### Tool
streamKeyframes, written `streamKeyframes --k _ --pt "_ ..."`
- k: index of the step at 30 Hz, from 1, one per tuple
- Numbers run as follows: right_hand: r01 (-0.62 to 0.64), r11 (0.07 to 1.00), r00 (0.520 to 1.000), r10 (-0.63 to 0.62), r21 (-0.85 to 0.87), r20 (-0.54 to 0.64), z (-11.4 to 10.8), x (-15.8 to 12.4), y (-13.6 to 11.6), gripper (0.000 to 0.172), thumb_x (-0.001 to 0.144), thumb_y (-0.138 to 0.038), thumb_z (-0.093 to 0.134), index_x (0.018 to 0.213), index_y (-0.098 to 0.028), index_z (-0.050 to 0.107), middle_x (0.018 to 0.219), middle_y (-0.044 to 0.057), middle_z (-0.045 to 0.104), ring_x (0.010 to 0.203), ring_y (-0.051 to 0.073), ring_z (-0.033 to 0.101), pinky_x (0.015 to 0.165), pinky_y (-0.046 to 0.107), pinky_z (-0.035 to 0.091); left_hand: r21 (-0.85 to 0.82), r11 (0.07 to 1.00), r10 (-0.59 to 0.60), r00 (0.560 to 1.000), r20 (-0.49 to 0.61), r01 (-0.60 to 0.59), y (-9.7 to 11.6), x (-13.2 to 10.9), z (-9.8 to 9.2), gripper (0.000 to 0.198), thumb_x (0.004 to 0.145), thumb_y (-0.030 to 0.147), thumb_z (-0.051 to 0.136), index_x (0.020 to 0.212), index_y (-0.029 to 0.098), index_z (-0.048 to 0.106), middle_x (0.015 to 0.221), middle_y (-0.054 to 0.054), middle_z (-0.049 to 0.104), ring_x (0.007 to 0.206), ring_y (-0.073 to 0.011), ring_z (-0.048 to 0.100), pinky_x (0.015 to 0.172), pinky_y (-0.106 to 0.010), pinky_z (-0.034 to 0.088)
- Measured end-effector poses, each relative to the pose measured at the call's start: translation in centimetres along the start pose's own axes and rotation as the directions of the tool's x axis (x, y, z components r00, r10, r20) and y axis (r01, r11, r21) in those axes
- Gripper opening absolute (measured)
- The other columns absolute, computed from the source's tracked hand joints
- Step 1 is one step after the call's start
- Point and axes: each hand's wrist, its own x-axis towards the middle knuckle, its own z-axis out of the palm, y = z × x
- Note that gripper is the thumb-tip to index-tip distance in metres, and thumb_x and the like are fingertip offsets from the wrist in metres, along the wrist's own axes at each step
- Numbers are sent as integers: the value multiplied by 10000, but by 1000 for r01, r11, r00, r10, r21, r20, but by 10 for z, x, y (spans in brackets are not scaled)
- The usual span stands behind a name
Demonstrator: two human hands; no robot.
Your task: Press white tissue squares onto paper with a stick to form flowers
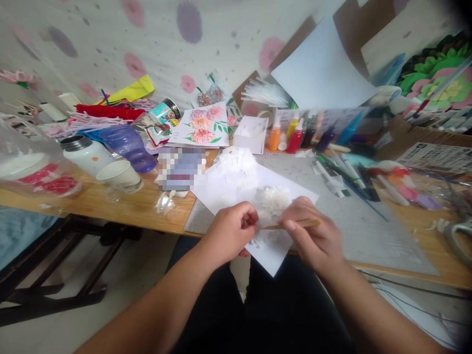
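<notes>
My right hand [317,238] grips a thin wooden stick [310,223], whose tapered end points left toward my other hand. Closed in a pinch, my left hand [232,231] is by the stick's tip; what its fingers hold, if anything, is too small and blurred to name. Just beyond both hands is a fluffy white cluster [273,196] of small petal-like pieces. Under it lies a white paper sheet [298,184], its near corner hanging past the table edge. A heap of white paper pieces [236,167] rests on the sheet's far part.
A grey cutting mat [383,236] covers the table's front, with pens and brushes [342,172] on its right. Paint bottles [295,136], a white box [250,132] and a flower picture [202,125] stand behind. Leftward are a paper cup [120,176] and a bottle [86,153]; rightward, a tape roll [459,241].
</notes>
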Motion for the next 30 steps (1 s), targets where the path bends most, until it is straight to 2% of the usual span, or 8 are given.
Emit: streamKeyframes --k 3,6,10,15,19,24,27,30 --pt "25 991 995 -12 -134 95 2 4 -2 167 864 -118 478 782 -203 597 661 11 626 622 162 553 676 377 375 14 1000 1 1000 -4 -1 0 1 1 25 771 194 583 764 206 561 656 61 530 504 -61 454 433 -171 357" --pt "30 982 993 -8 -188 114 4 4 -1 186 880 -131 482 759 -207 602 662 3 633 628 153 562 688 368 365 11 1000 -3 1000 6 3 -1 0 1 33 771 196 593 793 210 574 665 65 539 500 -57 452 434 -170 355" --pt "32 970 987 6 -240 158 6 2 2 199 897 -163 480 730 -197 583 643 0 607 621 144 535 707 366 355 -11 1000 20 1000 -5 -20 -4 -3 -2 48 810 196 566 840 226 589 684 64 544 571 -70 509 504 -181 414" --pt "23 955 988 25 -296 155 9 3 4 239 897 -166 465 679 -184 561 600 1 557 601 141 501 692 359 352 102 984 153 985 -76 -145 -9 -8 -4 105 820 149 560 869 218 623 789 34 568 648 -82 527 578 -204 444" --pt "6 976 987 29 -218 157 6 5 3 216 890 -151 476 706 -189 582 620 2 584 609 145 526 683 367 362 200 959 222 971 -89 -201 -9 -10 -2 142 783 106 599 874 201 651 876 11 570 698 -92 542 624 -223 460" --pt "-89 996 996 89 -26 -3 1 4 2 189 889 -118 475 777 -219 589 682 0 631 648 155 579 673 361 411 230 942 269 960 -76 -246 -9 -16 -2 147 803 128 594 906 197 672 899 -9 567 715 -108 554 649 -249 479" --pt "-108 993 993 110 -40 48 3 5 4 166 893 -134 510 800 -227 611 724 2 661 693 159 600 680 356 419 255 921 312 949 -31 -295 -12 -22 -2 172 821 153 577 937 206 692 915 -25 562 724 -122 554 661 -276 486" --pt "-101 995 989 101 -10 108 5 7 6 172 892 -130 526 784 -229 616 733 -6 670 694 151 596 695 359 420 296 880 381 924 30 -372 -15 -29 -2 236 812 160 598 1014 227 700 943 -42 564 840 -164 567 747 -317 489"
